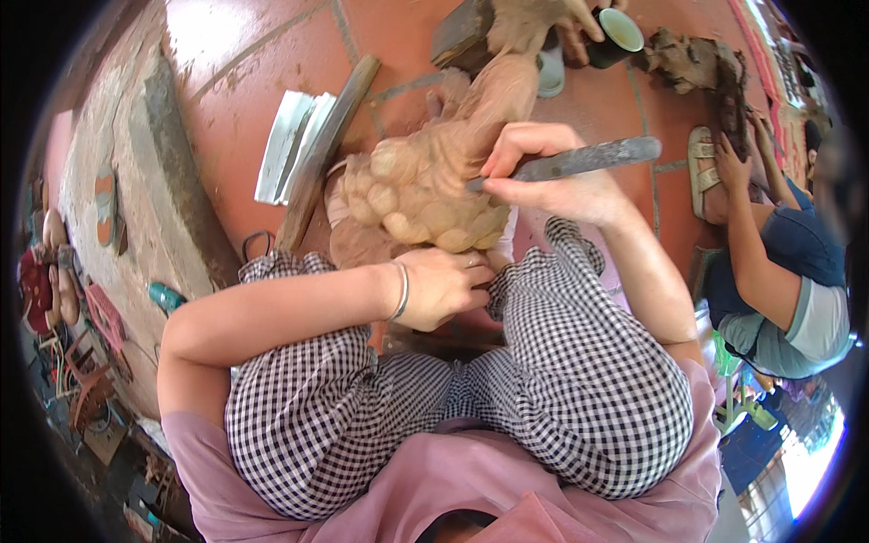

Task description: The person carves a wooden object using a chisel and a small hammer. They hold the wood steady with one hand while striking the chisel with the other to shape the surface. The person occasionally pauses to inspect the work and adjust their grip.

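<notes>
A tan clay sculpture [425, 185] with rounded lumps stands on the floor between my knees, its long upper part reaching toward the top of the view. My right hand [548, 176] is shut on a grey metal carving tool [588, 158], whose tip touches the clay at the sculpture's right side. My left hand [444, 288], with a bangle on the wrist, presses against the lower front of the sculpture from below. My legs in black-and-white checked trousers frame the piece.
A wooden plank [326, 149] and a white folded sheet [288, 145] lie on the red tiled floor at the left. A green cup [617, 34] stands at top. Another person [778, 262] sits at the right, working on a dark clay lump [697, 63].
</notes>
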